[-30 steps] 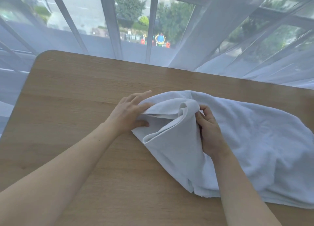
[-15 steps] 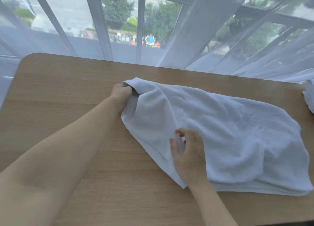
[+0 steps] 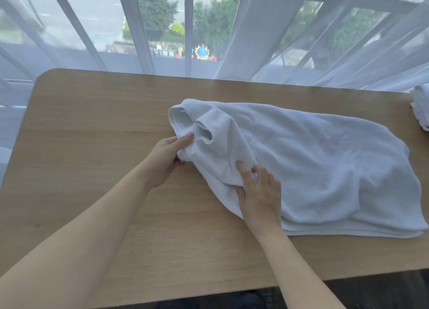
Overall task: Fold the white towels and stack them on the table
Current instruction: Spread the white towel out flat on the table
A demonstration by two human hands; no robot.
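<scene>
A large white towel [image 3: 313, 160] lies rumpled and doubled over across the middle and right of the wooden table [image 3: 92, 127]. Its left end is bunched into loose folds. My left hand [image 3: 166, 156] pinches that bunched left edge between thumb and fingers. My right hand [image 3: 258, 192] rests on the towel's near left part, thumb tucked under a fold and fingers spread on top, gripping the cloth.
More white towels [image 3: 421, 109] sit at the table's far right edge, cut off by the frame. Sheer curtains [image 3: 301, 42] and a window run along the far side. Bare wood stretches to the left and along the near edge.
My left hand came back toward me along the towel's left end and now pinches a lower spot. My right hand slid up onto the cloth. The left end has bunched into folds.
</scene>
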